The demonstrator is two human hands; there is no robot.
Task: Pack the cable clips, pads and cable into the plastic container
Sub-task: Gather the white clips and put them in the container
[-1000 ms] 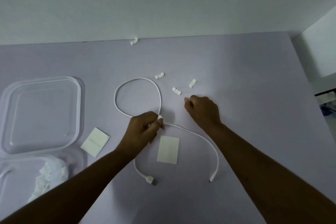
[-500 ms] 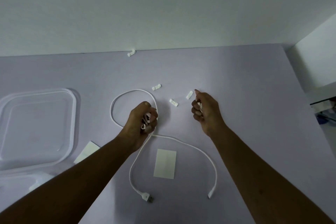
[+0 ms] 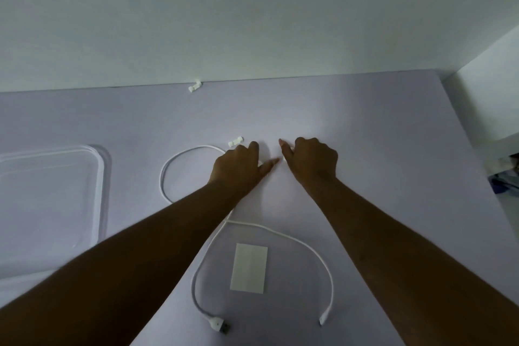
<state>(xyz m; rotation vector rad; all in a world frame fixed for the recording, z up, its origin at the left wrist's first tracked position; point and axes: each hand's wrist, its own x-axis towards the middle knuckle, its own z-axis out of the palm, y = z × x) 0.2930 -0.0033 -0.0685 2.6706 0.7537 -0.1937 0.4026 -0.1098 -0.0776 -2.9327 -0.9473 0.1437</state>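
My left hand (image 3: pixel 238 168) lies palm down on the purple table, fingers curled over cable clips; only a white sliver shows by its thumb. My right hand (image 3: pixel 311 163) is beside it, fingers bent around a small white clip that is mostly hidden. One loose clip (image 3: pixel 235 141) lies just beyond my left fingertips, and another clip (image 3: pixel 194 86) sits at the table's far edge. The white cable (image 3: pixel 295 241) loops under my left arm, its USB plug (image 3: pixel 222 326) nearest me. A pale pad (image 3: pixel 248 268) lies between the cable's ends. The clear plastic container (image 3: pixel 100 177) is at the left.
A pale wall rises right behind the table's far edge (image 3: pixel 337 76). The table's right edge (image 3: pixel 477 177) drops off to a white ledge and some clutter. Bare purple surface lies to the right of my right arm.
Both hands moved forward onto the two clips that lay ahead of them, and those clips are now covered. The view tilted up, so the container's near half and the second pad left the frame.
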